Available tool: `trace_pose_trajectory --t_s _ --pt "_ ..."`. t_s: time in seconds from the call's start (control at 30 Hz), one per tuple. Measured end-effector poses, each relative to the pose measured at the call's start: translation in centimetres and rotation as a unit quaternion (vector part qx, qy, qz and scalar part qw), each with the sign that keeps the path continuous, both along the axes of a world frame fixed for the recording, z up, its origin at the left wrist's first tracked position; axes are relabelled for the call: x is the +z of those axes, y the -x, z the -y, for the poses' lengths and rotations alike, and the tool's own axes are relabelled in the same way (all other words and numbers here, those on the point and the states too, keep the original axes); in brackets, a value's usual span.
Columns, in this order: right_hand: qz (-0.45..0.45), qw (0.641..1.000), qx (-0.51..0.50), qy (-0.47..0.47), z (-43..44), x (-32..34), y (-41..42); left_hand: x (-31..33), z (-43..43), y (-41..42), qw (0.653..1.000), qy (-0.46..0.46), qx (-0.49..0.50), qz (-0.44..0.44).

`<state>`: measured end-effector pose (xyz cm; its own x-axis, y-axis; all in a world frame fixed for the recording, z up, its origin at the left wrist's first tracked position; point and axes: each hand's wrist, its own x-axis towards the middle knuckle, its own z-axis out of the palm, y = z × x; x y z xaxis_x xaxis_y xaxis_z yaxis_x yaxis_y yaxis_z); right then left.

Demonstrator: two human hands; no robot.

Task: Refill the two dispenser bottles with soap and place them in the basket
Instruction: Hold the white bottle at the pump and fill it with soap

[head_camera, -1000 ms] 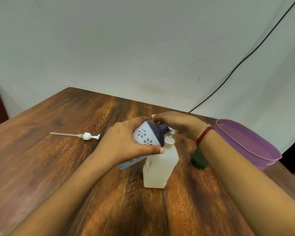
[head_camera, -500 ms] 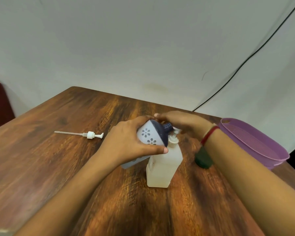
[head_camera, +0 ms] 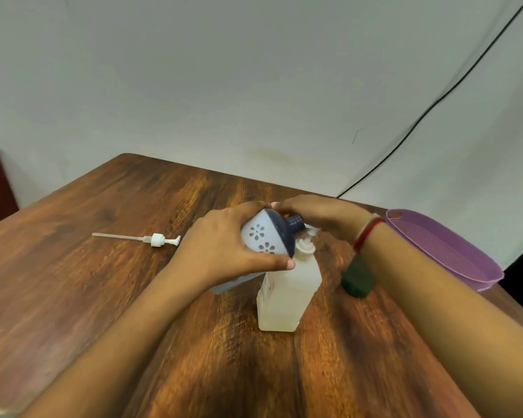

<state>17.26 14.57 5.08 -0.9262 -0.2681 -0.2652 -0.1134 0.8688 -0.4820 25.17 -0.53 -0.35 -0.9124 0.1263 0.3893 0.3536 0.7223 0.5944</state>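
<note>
Presently gripping the flowered refill bottle [head_camera: 263, 236] in the left hand [head_camera: 224, 245], with fingers and thumb wrapped round its pale body. Holding it tipped well over, long axis running from near-left to far-right, dark neck leading. Aiming that neck at the mouth of the clear dispenser bottle [head_camera: 287, 294], upright on the surface [head_camera: 103, 297] just below and right of the hand. Close, but seemingly not quite lined up: neck a little far of and above the white mouth, touching or just apart, hard to say.

Reaching in from the right with the right hand [head_camera: 320, 215], fingertips against the dark shoulder of the refill bottle, palm over a small white piece [head_camera: 311, 230] beside the mouth. Cannot tell whether gripping that piece or only covering it.

Judged as pouring soap into one dispenser bottle, so fairly early in the task. Calls next for bringing the neck nearer and lower, squarely over the mouth, steered by the left hand as the nearer one. Risks soap running down the outside if tipped further before that.

Elsewhere: loose pump [head_camera: 157, 239] lying far left, tube pointing left; dark green thing [head_camera: 358, 279] under the right wrist, too hidden to name; purple basket [head_camera: 441, 248] at far right, well apart from both bottles.
</note>
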Motion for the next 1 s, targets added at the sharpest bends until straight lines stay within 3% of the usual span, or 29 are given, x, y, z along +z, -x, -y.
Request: trace_pose_trajectory --t_s 0.2,0.43,0.57,0.67,0.83,1.0 --pt "0.046 0.982 -0.093 0.156 -0.5 -1.6 -0.6 -0.9 -0.3 0.1 1.0 -0.016 -0.003 0.02" --pt "0.044 0.996 -0.04 0.069 -0.4 0.0 -0.3 -0.4 0.1 0.1 1.0 -0.011 -0.008 0.016" --pt "0.027 0.995 -0.052 0.079 0.1 -0.5 -0.1 -0.7 -0.3 0.2 1.0 -0.02 -0.003 0.017" --pt "0.04 0.983 -0.097 0.15 -0.4 -1.8 -0.2 -1.2 -0.4 0.2 1.0 -0.018 -0.001 0.014" --pt "0.009 1.0 -0.023 0.016 0.0 -0.7 0.2 -0.7 0.0 0.0 1.0 -0.011 -0.008 0.016" --pt "-0.027 1.0 -0.005 -0.001 0.4 -1.1 1.6 -0.4 0.0 0.1 1.0 0.008 0.009 -0.001"
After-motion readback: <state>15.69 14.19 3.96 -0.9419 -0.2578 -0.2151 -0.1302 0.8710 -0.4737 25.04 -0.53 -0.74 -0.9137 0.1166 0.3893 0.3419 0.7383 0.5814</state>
